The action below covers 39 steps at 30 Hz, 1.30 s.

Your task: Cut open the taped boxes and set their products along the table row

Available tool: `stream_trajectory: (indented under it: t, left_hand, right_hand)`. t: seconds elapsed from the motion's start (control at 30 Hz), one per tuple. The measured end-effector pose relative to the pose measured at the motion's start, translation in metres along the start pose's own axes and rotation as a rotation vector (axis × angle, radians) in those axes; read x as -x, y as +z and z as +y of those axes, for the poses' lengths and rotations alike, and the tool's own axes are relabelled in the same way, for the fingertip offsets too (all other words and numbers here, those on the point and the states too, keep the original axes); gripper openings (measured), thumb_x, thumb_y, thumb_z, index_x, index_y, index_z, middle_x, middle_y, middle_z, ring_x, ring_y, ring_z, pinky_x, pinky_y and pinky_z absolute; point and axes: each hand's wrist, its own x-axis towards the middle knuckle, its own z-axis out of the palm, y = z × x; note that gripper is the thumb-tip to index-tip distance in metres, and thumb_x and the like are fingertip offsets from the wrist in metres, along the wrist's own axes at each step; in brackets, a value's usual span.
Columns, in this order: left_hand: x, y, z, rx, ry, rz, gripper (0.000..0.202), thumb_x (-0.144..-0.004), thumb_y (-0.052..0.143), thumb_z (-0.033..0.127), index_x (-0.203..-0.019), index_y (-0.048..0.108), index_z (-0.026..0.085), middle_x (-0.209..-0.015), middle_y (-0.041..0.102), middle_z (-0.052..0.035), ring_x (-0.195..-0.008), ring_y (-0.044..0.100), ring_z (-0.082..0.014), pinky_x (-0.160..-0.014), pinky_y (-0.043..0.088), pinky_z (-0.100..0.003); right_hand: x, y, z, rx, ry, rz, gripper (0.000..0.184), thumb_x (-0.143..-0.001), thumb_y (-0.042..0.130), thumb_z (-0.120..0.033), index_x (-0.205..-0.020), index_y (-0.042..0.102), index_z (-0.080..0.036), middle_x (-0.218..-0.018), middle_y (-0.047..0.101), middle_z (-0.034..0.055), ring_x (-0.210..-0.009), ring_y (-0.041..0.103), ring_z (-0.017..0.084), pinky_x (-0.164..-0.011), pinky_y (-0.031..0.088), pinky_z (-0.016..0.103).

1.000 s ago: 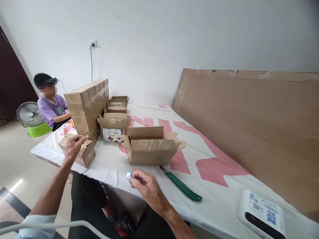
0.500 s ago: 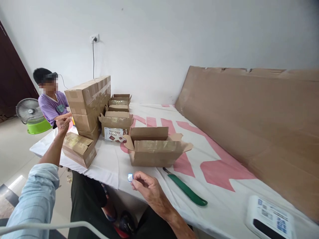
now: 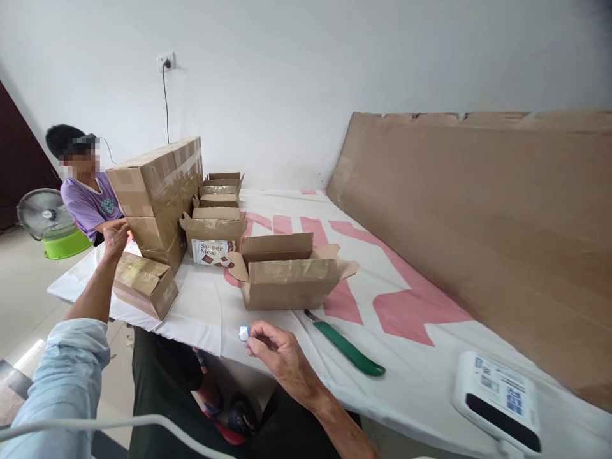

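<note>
My right hand [image 3: 282, 357] is closed in a pinch at the table's front edge. Its thumb and forefinger hold a small white piece with blue edges [image 3: 243, 333], too small to name. My left hand [image 3: 115, 238] reaches out to the left with curled fingers, beside the lower part of the stacked cartons [image 3: 153, 185]; what it grips, if anything, I cannot make out. Below it lies a taped carton [image 3: 145, 284]. In front of my right hand stands an open cardboard box [image 3: 291, 287], flaps spread. A green-handled knife or cutter [image 3: 349, 347] lies to the right of that hand.
Several open boxes [image 3: 215, 226] stand behind, one with a "Super Meal" packet [image 3: 210, 252] at its front. A large cardboard sheet [image 3: 459, 223] leans at right. A white device [image 3: 497, 401] sits front right. A person in purple [image 3: 90, 201] and a fan [image 3: 44, 213] are at left.
The view has shifted, so the scene sits further left and slightly higher. My left hand has come closer to the stacked cartons. The right hand keeps its pinch on the small white piece.
</note>
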Motion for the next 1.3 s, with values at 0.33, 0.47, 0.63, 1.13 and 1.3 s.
stream_trajectory:
  t: [0.33,0.47,0.63,1.13,1.3]
  left_hand:
    - [0.011,-0.003,0.024,0.025,-0.043,-0.073,0.006,-0.078,0.067,0.018,-0.082,0.068,0.014,-0.069,0.067,0.0030,-0.073,0.061,-0.0133,-0.067,0.050,-0.023]
    - [0.008,-0.009,0.033,-0.004,-0.092,-0.140,0.008,-0.085,0.067,0.021,-0.085,0.065,0.014,-0.070,0.065,0.0022,-0.083,0.064,-0.0168,-0.071,0.052,-0.025]
    - [0.022,-0.022,0.046,-0.138,0.015,-0.061,0.020,-0.081,0.079,0.032,-0.085,0.066,0.017,-0.079,0.067,-0.0012,-0.109,0.063,-0.0306,-0.090,0.055,-0.040]
    - [0.322,0.025,0.082,0.475,-0.289,-0.909,0.035,-0.066,0.097,0.053,-0.077,0.083,0.023,-0.076,0.073,-0.0047,-0.068,0.065,-0.0192,-0.066,0.053,-0.033]
    - [0.331,0.030,0.073,0.551,-0.221,-0.792,0.035,-0.069,0.095,0.057,-0.076,0.083,0.024,-0.087,0.072,-0.0063,-0.072,0.068,-0.0214,-0.070,0.057,-0.039]
  right_hand:
    - [-0.002,-0.002,-0.002,-0.079,-0.013,0.010,0.019,-0.084,0.066,-0.038,-0.074,0.060,-0.022,-0.066,0.060,-0.0020,-0.066,0.056,0.016,-0.065,0.045,0.028]
    - [-0.003,-0.001,-0.004,-0.106,-0.008,0.017,0.020,-0.082,0.068,-0.039,-0.075,0.060,-0.022,-0.067,0.061,-0.0019,-0.066,0.058,0.016,-0.066,0.047,0.028]
    - [-0.004,-0.002,-0.008,-0.183,0.007,0.013,0.021,-0.081,0.072,-0.039,-0.073,0.062,-0.022,-0.068,0.064,-0.0013,-0.068,0.062,0.016,-0.069,0.053,0.029]
    - [-0.006,0.012,-0.005,-0.299,-0.033,0.011,0.027,-0.085,0.073,-0.047,-0.079,0.068,-0.021,-0.066,0.067,-0.0005,-0.065,0.063,0.016,-0.067,0.055,0.031]
    - [-0.010,0.020,0.007,-0.333,-0.075,0.040,0.029,-0.090,0.071,-0.046,-0.078,0.069,-0.020,-0.069,0.067,-0.0001,-0.065,0.063,0.016,-0.069,0.055,0.031]
